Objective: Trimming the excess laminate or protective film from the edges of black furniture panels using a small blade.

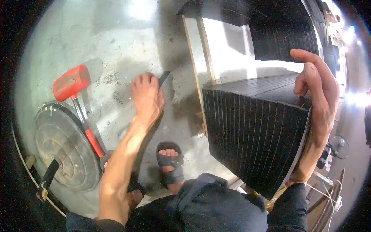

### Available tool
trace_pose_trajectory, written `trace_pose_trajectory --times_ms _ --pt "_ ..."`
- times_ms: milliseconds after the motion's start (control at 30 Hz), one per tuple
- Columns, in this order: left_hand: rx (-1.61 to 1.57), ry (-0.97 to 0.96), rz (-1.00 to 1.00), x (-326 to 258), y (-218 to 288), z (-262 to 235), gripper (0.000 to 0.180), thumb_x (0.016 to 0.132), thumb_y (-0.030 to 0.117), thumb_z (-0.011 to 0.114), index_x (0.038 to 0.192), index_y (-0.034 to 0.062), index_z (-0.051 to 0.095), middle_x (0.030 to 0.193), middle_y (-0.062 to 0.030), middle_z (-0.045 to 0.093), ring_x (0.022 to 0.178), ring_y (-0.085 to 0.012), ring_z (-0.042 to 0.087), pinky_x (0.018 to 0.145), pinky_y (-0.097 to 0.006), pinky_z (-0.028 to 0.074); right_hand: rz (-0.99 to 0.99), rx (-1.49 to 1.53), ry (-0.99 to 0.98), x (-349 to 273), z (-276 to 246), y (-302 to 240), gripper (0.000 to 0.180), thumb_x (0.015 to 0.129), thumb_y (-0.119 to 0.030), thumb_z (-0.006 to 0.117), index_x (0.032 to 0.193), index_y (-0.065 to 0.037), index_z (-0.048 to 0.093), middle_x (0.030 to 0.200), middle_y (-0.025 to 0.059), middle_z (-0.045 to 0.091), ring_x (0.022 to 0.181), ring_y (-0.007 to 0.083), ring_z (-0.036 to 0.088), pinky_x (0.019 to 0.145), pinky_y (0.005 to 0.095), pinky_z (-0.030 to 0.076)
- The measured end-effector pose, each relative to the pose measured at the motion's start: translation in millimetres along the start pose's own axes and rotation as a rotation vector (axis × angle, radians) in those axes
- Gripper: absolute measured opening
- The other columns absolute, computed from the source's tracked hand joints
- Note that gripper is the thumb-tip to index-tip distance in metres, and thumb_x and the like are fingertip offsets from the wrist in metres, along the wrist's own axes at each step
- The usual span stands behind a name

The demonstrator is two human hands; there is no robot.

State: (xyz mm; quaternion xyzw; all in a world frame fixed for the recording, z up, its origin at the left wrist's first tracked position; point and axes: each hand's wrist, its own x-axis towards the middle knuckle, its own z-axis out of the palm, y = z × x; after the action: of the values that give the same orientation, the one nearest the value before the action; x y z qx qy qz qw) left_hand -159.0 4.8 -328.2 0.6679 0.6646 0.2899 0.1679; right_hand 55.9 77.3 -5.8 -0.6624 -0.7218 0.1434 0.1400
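My left hand (147,94) is closed around a narrow dark flat strip (164,78), held over the floor left of a stack. Its kind cannot be made out, as most of it is hidden in the fist. A thick stack of black sheets (255,135) stands on edge at my right, its layers packed side by side. My right hand (319,83) reaches up along the stack's outer right side, with the forearm close against the last sheet. Its fingers are bent and apart above the stack's far right corner, and I see nothing held in them.
A red-headed mallet (72,82) leans at the left over a round black weighted base (65,150) with a post. Another black stack (286,38) stands farther off, beside wooden strips (193,58). Cables (328,193) lie at lower right. My sandalled foot (169,156) is below.
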Motion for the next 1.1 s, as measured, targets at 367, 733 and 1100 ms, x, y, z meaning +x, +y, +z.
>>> trace_pose_trajectory --times_ms 367,733,1100 --pt "0.011 -0.318 -0.002 11.5 -23.5 14.5 0.021 0.073 0.003 0.065 0.093 -0.0023 0.066 0.081 -0.0176 0.065 0.081 -0.0399 0.063 0.073 -0.049 0.049 -0.06 0.043 -0.046 1.7 -3.5 9.8 0.039 0.1 -0.035 0.054 0.115 -0.004 0.072 0.063 -0.002 0.054 0.063 0.0073 0.05 0.06 0.0244 0.037" --pt "-1.149 -0.036 -0.5 20.8 121.0 -47.4 0.012 0.092 0.011 0.07 0.096 -0.0006 0.07 0.081 0.0002 0.068 0.074 -0.0067 0.059 0.067 -0.025 0.049 -0.024 0.026 -0.035 2.5 -3.2 12.6 0.038 0.099 -0.034 0.054 0.115 -0.004 0.072 0.061 -0.0018 0.054 0.06 0.0071 0.049 0.058 0.0244 0.037" --pt "-1.091 -0.222 -0.416 24.5 128.7 -44.9 0.016 0.092 0.015 0.071 0.088 0.0001 0.067 0.072 0.0012 0.063 0.065 -0.0046 0.054 0.057 -0.023 0.045 -0.036 0.011 -0.042 2.8 -3.6 11.8 0.037 0.099 -0.033 0.055 0.114 -0.004 0.073 0.06 -0.0017 0.053 0.06 0.0077 0.049 0.058 0.0249 0.037"
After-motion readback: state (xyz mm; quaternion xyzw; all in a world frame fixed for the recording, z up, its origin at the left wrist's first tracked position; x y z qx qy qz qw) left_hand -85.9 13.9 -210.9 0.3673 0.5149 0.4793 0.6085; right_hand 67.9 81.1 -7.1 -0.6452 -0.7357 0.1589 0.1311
